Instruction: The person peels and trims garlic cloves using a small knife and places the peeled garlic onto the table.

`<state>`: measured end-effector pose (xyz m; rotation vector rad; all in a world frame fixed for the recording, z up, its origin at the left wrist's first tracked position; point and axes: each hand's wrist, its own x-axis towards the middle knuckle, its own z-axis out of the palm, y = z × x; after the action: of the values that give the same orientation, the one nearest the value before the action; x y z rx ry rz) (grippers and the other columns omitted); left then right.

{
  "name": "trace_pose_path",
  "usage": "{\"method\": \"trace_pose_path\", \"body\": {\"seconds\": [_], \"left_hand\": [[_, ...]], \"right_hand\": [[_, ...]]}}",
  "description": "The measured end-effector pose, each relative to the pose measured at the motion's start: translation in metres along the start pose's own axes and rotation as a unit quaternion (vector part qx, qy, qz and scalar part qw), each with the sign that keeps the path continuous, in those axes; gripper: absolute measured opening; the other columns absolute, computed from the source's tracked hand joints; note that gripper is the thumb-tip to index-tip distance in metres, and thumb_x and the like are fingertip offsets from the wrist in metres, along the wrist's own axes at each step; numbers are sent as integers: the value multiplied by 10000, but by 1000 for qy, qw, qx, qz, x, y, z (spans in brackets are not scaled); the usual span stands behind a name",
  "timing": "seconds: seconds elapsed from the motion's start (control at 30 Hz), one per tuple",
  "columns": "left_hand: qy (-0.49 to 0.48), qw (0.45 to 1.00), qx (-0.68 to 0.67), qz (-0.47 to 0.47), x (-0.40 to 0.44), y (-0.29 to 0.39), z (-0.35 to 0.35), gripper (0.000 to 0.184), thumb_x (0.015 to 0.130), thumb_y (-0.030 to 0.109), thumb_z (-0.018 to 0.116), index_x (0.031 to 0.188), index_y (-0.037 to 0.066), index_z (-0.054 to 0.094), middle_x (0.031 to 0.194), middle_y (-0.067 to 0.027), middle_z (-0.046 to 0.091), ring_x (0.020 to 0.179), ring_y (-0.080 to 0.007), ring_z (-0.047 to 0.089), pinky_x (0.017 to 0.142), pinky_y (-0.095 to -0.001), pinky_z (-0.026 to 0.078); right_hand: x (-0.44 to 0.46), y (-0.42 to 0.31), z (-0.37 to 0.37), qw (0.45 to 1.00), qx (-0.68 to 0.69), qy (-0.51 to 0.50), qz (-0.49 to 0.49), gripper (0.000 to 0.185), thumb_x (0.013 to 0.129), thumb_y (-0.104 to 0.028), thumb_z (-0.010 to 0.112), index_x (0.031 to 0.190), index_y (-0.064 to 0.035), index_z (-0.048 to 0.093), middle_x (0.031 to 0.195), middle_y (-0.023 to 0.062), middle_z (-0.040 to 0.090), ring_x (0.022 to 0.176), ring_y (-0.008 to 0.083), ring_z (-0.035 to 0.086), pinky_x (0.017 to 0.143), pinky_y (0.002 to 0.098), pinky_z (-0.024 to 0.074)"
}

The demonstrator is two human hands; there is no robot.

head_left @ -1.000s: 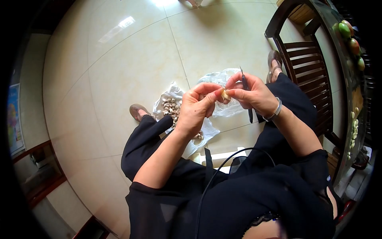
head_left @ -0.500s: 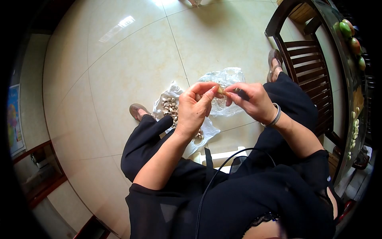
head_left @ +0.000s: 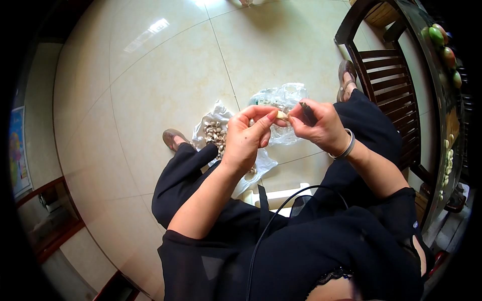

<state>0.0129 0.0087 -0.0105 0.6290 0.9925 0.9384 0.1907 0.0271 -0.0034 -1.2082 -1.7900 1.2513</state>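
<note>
My left hand [head_left: 247, 133] pinches a pale, partly peeled garlic clove [head_left: 282, 115] between thumb and forefinger. Close against the clove's right end are the fingertips of my right hand [head_left: 319, 125]. A small dark-handled knife [head_left: 308, 113] is tucked in that hand; its blade cannot be made out. Below the left hand, unpeeled garlic cloves [head_left: 215, 134] lie in a white plastic bag [head_left: 218, 110] on the floor. Under both hands spreads a clear plastic bag [head_left: 291, 92] with pale scraps in it, partly hidden by the fingers.
A dark wooden chair [head_left: 385, 78] stands at the right, beside a table edge [head_left: 424, 65]. On the table are mangoes [head_left: 448, 58] and several peeled cloves [head_left: 447, 165]. A black cable [head_left: 271, 220] runs across my front. My feet flank the bags on the tiled floor [head_left: 150, 100].
My right hand has turned and drawn slightly right from the clove, and the knife in it shows more clearly. The left hand keeps its pinch, and more of the clove's pale surface shows.
</note>
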Motion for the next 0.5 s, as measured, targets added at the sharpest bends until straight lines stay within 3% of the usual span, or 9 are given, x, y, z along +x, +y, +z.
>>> {"method": "trace_pose_path", "body": {"seconds": [0.07, 0.1, 0.17, 0.27, 0.5], "left_hand": [[-9, 999, -36, -19, 1, 0, -1, 170, 846, 107, 540, 943, -31, 556, 775, -111, 629, 452, -37, 389, 418, -154, 314], [-23, 997, -69, -34, 1, 1, -2, 179, 846, 117, 544, 949, -29, 554, 786, -115, 627, 450, -39, 388, 425, -152, 316], [-36, 993, -102, -50, 1, 2, -3, 188, 847, 127, 548, 954, -28, 553, 797, -119, 625, 448, -42, 387, 432, -150, 317], [-60, 989, -121, -54, 1, 2, -4, 203, 847, 139, 550, 968, -25, 547, 815, -123, 623, 444, -42, 387, 437, -148, 319], [-60, 997, -57, 9, 1, 8, -7, 190, 891, 117, 465, 1036, 2, 510, 889, -133, 606, 451, -39, 378, 439, -145, 323]], "right_hand": [[0, -4, -3, 998, 35, -32, 36, 130, 752, -88, 612, 776, 20, 543, 603, 62, 551, 535, 77, 516, 506, 222, 436], [1, -4, -3, 998, 35, -33, 36, 130, 752, -88, 612, 776, 20, 543, 603, 62, 551, 535, 77, 516, 506, 222, 436], [1, -5, -3, 977, 180, -44, 102, 105, 788, -81, 590, 797, 17, 553, 628, 10, 551, 574, 43, 503, 525, 194, 430], [1, -2, -3, 972, 203, -39, 115, 92, 808, -73, 572, 822, 17, 558, 650, -12, 547, 598, 35, 499, 545, 177, 424], [5, 7, -4, 991, 97, 16, 90, 131, 807, -103, 564, 782, 25, 563, 620, 33, 566, 565, 64, 520, 529, 212, 436]]}}
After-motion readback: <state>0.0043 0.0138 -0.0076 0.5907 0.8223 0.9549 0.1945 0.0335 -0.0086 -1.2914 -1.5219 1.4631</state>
